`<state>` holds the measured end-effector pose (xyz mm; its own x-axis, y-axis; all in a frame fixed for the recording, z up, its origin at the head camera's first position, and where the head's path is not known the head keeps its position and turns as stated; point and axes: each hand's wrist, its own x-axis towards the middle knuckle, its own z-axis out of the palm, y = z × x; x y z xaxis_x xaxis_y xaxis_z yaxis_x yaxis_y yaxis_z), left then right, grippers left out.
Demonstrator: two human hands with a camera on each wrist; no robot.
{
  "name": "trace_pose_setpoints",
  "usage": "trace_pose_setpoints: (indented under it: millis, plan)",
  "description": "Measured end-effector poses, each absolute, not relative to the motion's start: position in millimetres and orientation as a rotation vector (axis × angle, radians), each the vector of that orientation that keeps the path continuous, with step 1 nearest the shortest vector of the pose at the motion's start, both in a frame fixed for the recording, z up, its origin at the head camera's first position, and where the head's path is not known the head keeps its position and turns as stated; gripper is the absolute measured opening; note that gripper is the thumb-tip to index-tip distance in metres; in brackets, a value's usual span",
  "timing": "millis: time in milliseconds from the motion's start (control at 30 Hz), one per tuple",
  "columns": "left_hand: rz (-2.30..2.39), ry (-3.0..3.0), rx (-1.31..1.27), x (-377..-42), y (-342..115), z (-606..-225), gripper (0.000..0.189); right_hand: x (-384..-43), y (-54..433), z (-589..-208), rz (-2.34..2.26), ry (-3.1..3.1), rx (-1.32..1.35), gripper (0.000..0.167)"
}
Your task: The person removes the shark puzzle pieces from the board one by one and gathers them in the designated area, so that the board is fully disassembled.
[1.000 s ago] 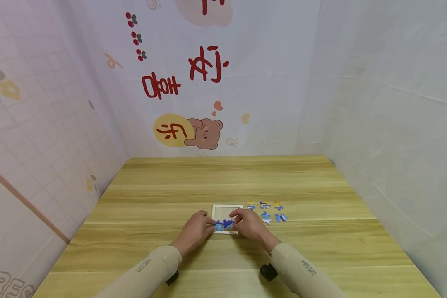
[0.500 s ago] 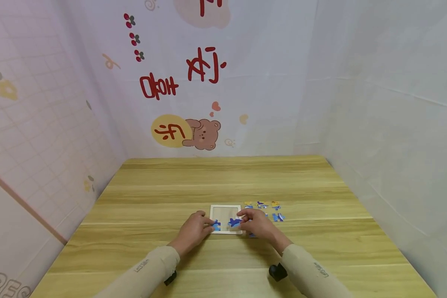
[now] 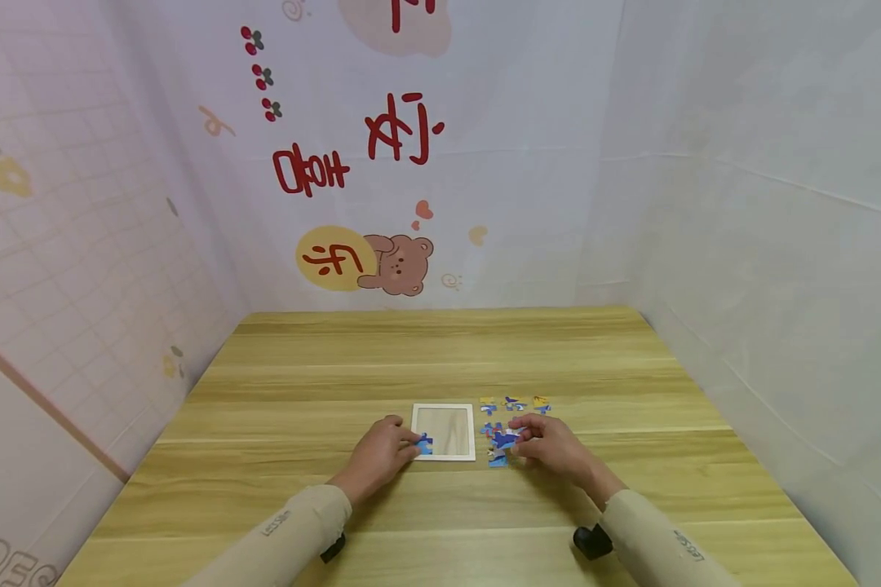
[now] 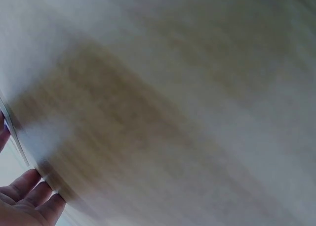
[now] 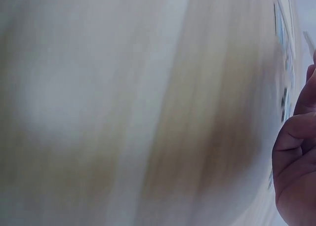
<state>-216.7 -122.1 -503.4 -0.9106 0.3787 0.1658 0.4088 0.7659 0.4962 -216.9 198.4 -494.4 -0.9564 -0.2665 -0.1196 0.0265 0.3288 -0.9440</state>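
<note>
In the head view a white-rimmed puzzle tray [image 3: 444,457] lies flat on the table. One blue puzzle piece [image 3: 426,447] sits in its lower left corner. My left hand [image 3: 382,448] rests against the tray's left rim, thumb and forefinger tips close by that piece; in the left wrist view the fingertips of this left hand [image 4: 32,201] touch down at the tray's edge. To the right of the tray, my right hand [image 3: 554,447] pinches a purple-blue puzzle piece [image 3: 504,441] between thumb and forefinger, over the loose pieces. Only the side of the right hand [image 5: 298,171] shows in the right wrist view.
Loose puzzle pieces lie right of the tray: a yellow-topped row with a piece [image 3: 542,404] at its end, and a blue-grey piece [image 3: 498,458] nearer me. My right hand hides others. The wooden table [image 3: 323,350] meets fabric walls at the back and sides.
My right hand has lifted the purple-blue piece out of the tray and carried it right, over the loose pieces. The left hand has stayed at the tray's left rim.
</note>
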Motion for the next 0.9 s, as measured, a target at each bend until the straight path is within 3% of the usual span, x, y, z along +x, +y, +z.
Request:
trace_pose_setpoints:
  millis: [367,900]
  plan:
    - [-0.838,-2.890,-0.662,-216.0,-121.2,-502.7,0.018,-210.7,226.3,-500.9,-1.595,2.375,-0.215,0.034]
    - [-0.843,-2.882,-0.670,-215.4,-121.4,-501.7,0.018,-209.1,230.4,-505.6,-1.525,2.401,-0.287,0.033]
